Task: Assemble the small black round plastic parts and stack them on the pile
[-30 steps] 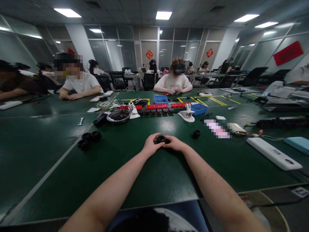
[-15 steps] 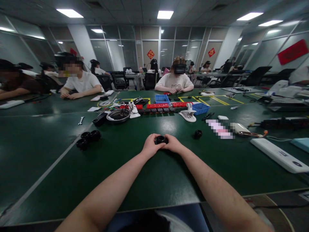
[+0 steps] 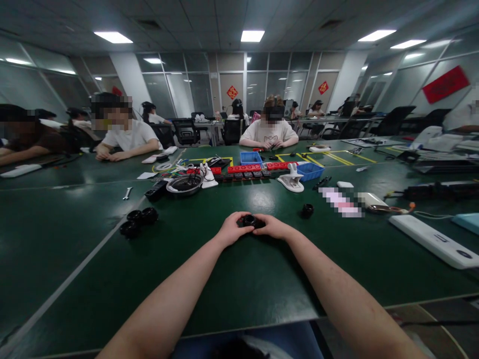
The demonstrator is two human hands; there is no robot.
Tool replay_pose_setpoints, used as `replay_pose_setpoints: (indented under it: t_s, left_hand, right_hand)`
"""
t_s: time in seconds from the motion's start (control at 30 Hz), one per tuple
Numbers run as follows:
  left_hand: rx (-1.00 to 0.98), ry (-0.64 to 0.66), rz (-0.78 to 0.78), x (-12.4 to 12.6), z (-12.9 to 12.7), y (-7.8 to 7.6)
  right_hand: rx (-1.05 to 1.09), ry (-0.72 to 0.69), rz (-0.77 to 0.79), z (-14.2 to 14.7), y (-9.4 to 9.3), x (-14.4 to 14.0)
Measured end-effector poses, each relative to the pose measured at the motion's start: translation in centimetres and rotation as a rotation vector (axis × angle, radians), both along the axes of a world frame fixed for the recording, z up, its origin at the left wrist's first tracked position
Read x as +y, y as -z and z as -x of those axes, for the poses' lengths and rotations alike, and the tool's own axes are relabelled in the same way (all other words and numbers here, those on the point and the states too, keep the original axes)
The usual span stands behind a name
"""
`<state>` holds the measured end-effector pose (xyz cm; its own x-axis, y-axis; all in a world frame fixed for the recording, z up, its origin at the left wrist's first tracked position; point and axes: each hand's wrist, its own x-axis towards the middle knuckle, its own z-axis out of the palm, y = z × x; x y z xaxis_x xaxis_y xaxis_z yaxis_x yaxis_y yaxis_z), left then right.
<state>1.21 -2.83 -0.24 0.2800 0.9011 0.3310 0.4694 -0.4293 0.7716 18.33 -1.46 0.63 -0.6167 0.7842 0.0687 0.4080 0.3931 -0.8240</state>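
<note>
Between my two hands is a black round hollow part [image 3: 249, 220], its ring-shaped opening facing up toward me. My left hand [image 3: 232, 230] curls round its left side, thumb across the near edge. From the right, my right hand [image 3: 274, 228] closes on it with thumb and fingers. My fingers hide much of its sides. A similar black part [image 3: 307, 211] sits alone to the right on the green table [image 3: 209, 294]. Three more lie grouped at left, one of them a black part [image 3: 129, 229] nearest me.
A wrench [image 3: 127, 193] lies at left. Beyond my hands are a round dark tray [image 3: 184, 185], red power strips [image 3: 245, 168], a white clip stand [image 3: 292, 179] and a blue bin [image 3: 310, 171]. A long white device [image 3: 434, 242] is at right. A person [image 3: 267, 130] sits opposite.
My view has tilted up a little. Both hands stay round the black part; my right hand's fingers have shifted right, leaving more of the part's right side showing.
</note>
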Motion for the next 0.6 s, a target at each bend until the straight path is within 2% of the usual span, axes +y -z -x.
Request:
replay_pose_setpoints:
  t_s: [0.07, 0.37, 0.6]
  left_hand:
    - [-0.004, 0.033, 0.011, -0.01, 0.18, -0.15]
    - [-0.009, 0.062, 0.043, -0.02, -0.13, -0.15]
    - [-0.004, 0.017, 0.039, 0.10, -0.36, -0.02]
  right_hand:
    - [0.048, -0.036, 0.057, -0.19, -0.02, 0.07]
    - [-0.005, -0.014, 0.014, -0.35, 0.30, 0.24]
    - [-0.095, 0.108, -0.070, -0.07, 0.47, 0.03]
